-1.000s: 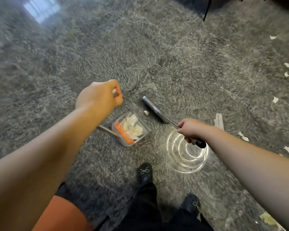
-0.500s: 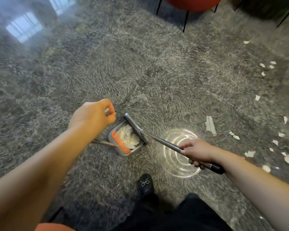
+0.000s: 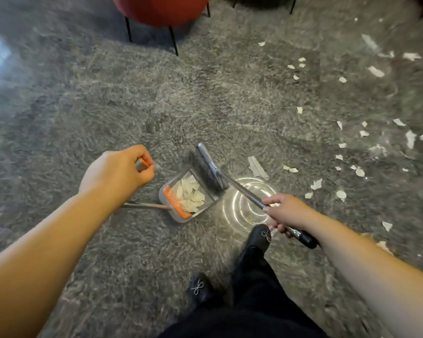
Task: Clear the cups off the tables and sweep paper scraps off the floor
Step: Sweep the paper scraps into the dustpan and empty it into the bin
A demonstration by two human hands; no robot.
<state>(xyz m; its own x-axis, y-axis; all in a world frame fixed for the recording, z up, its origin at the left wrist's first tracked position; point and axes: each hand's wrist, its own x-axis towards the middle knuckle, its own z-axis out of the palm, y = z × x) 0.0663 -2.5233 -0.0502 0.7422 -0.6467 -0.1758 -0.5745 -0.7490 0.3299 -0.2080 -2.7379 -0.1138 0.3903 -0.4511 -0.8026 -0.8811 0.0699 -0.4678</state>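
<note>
I'm gripping the dustpan handle (image 3: 142, 164) in my left hand (image 3: 115, 172) and the broom (image 3: 230, 181) in my right hand (image 3: 287, 212); paper scraps (image 3: 340, 193) are lying at the frame's right, the dustpan (image 3: 188, 198) sitting between both hands.

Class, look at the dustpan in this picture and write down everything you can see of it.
The dustpan is a small grey pan, metal by its look, with an orange comb strip along its rear edge. It sits on the grey floor, mouth towards the broom head, which touches its open edge. Pale paper scraps lie inside. A long thin handle runs from its back up to the left hand, which grips the orange-tipped top end.
</note>
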